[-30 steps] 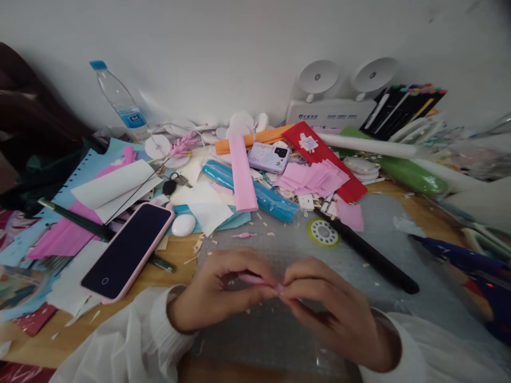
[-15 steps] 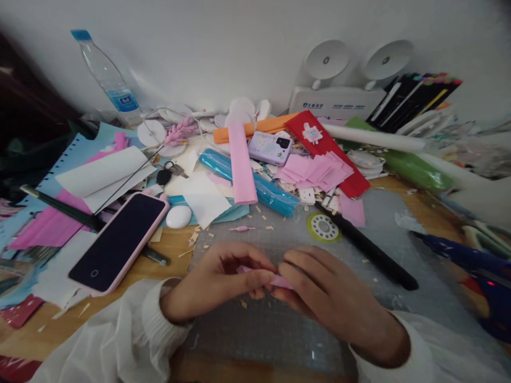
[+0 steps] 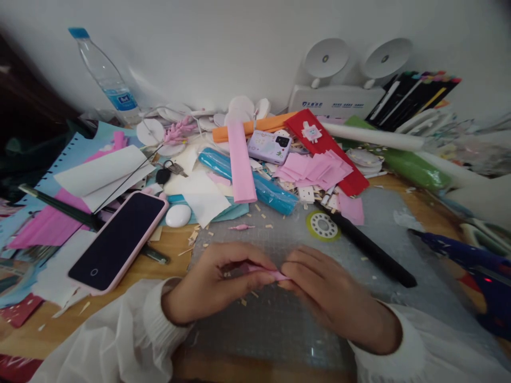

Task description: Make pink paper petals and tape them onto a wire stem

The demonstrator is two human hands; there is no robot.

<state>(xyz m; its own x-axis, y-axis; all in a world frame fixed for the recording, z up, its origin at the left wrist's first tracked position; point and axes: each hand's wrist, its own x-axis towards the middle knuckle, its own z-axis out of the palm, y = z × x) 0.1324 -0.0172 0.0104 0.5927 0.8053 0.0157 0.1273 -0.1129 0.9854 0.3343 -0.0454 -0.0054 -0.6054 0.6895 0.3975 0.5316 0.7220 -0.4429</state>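
A small strip of pink crepe paper [image 3: 281,276] is pinched between my two hands over the grey cutting mat [image 3: 255,330]. My left hand [image 3: 223,279] closes thumb and fingers on its left part. At the other end, my right hand [image 3: 323,290] grips it with bent fingers, which hide most of that end. A small twisted pink paper piece [image 3: 241,227] lies on the mat just beyond my hands. Further back are a stack of pink paper squares [image 3: 315,169] and a long folded pink strip [image 3: 241,165].
A phone [image 3: 120,242] lies at left, near a white oval case [image 3: 178,216]. Right of my hands are a yellow-green tape roll [image 3: 323,226], a black-handled tool [image 3: 371,250] and a blue glue gun [image 3: 467,260] with a red light. A water bottle [image 3: 106,74] stands behind.
My right hand has shifted slightly and its fingers have curled more around the pink paper. The paper between the hands has turned a little. Other things stay in place.
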